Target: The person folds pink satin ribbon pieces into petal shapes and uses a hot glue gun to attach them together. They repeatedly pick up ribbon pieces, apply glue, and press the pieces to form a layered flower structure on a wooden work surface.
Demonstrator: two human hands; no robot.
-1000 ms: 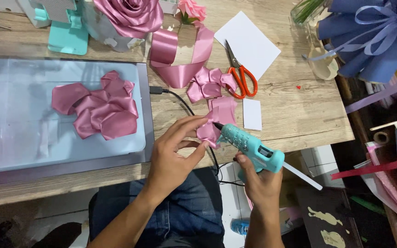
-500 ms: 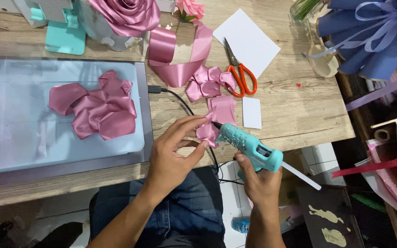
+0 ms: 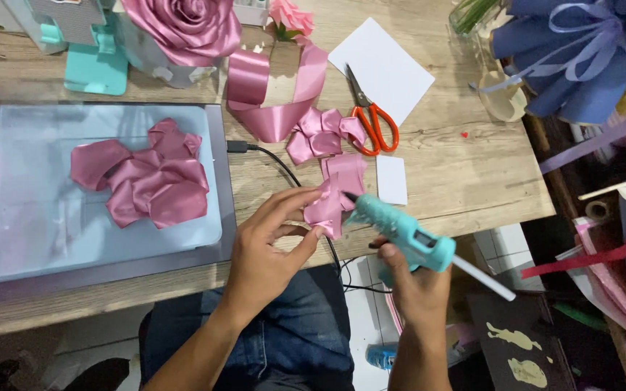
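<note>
My left hand (image 3: 266,250) pinches a folded pink satin ribbon petal (image 3: 327,208) between thumb and fingertips, just above the near edge of the wooden table (image 3: 465,174). My right hand (image 3: 413,284) is wrapped tight around the grip of a teal hot glue gun (image 3: 400,233), whose nozzle touches the petal's right side; a clear glue stick pokes out of the gun's back end. Behind the petal lies a small pile of loose pink petals (image 3: 325,134), with a flat piece of the same ribbon just below it. Orange-handled scissors (image 3: 371,116) lie beside that pile, partly on a white sheet of paper (image 3: 382,65). To my left, a cluster of finished petals (image 3: 146,174) rests on a pale blue mat (image 3: 23,210). A black cable (image 3: 284,170) runs from the mat's edge toward my hands. A large pink ribbon rose (image 3: 182,25) stands at the far side.
</note>
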